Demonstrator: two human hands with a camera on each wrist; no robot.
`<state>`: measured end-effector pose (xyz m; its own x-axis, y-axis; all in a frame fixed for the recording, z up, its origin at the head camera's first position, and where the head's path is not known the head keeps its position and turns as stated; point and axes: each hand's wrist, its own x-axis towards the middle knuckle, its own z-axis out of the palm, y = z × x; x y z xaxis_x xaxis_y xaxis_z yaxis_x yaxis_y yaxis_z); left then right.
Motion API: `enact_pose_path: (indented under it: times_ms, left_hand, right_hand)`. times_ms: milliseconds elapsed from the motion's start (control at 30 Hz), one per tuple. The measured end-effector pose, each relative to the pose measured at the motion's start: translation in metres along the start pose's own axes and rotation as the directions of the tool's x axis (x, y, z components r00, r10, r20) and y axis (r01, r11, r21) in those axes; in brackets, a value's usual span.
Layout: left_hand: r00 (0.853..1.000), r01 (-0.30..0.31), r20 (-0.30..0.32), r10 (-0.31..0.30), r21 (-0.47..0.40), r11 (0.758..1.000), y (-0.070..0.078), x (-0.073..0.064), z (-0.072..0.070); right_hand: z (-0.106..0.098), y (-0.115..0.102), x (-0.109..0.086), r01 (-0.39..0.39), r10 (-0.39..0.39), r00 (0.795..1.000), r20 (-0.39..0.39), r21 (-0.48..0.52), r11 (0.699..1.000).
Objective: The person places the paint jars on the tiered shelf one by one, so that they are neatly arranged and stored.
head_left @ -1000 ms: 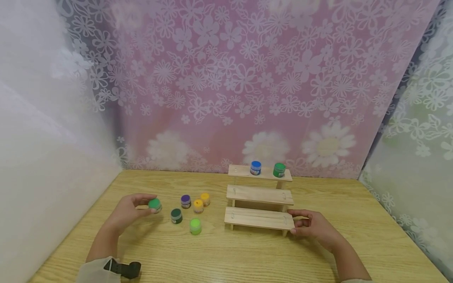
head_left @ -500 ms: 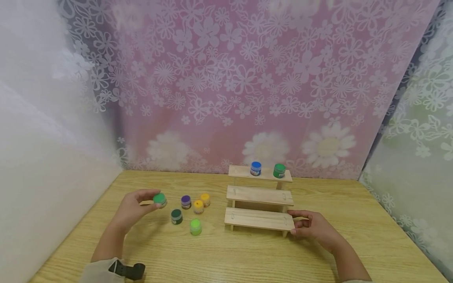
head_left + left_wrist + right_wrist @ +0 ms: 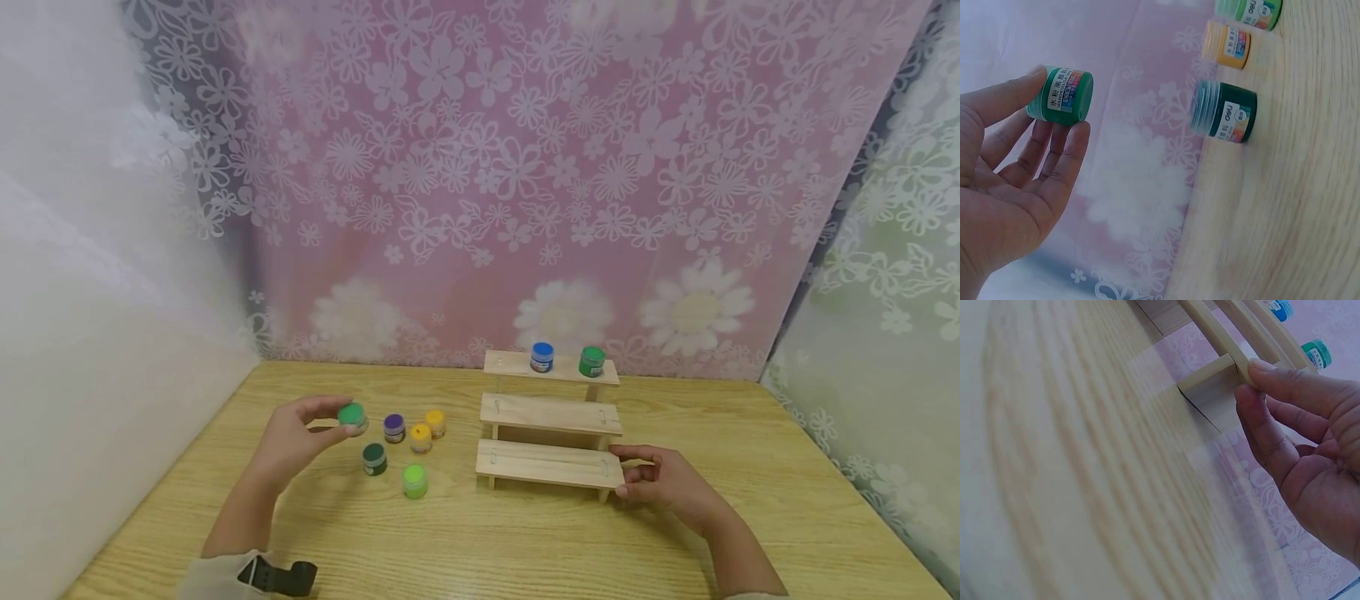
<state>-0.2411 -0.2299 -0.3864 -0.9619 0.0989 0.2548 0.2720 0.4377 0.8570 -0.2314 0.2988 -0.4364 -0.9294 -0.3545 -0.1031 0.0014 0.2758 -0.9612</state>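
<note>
My left hand pinches a green paint jar between thumb and fingers, holding it up off the table. Just right of it stand a purple jar, a dark green jar, two yellow jars and a light green jar. At the right, my right hand grips the end of the lowest board of a three-step wooden rack; the right wrist view shows thumb and forefinger on the board's edge.
On the rack's top step sit a blue jar and another green jar. A pink flowered curtain hangs behind the wooden table, with a white panel along the left.
My left hand has carried the green paint jar rightward and slightly away from me, toward the purple jar. The right hand and the rack stay in place.
</note>
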Motion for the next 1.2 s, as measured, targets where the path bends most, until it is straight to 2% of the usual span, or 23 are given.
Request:
enact_pose_path:
  times_ms: [200, 800, 1200]
  left_hand:
    - [1.000, 0.004, 0.002, -0.004, -0.042, 0.999, 0.008, -0.001, 0.006]
    - [1.000, 0.018, -0.020, -0.019, -0.059, 0.998, 0.025, -0.002, 0.028]
    - [1.000, 0.025, 0.012, -0.023, -0.113, 0.993, 0.036, -0.004, 0.040]
  right_hand:
    - [0.000, -0.001, 0.000, 0.002, -0.002, 1.000, 0.002, 0.004, 1.000]
    - [-0.001, 0.001, 0.000, -0.013, 0.013, 1.000, -0.005, -0.011, 1.000]
    - [0.001, -0.001, -0.001, 0.009, -0.009, 1.000, -0.002, -0.014, 1.000]
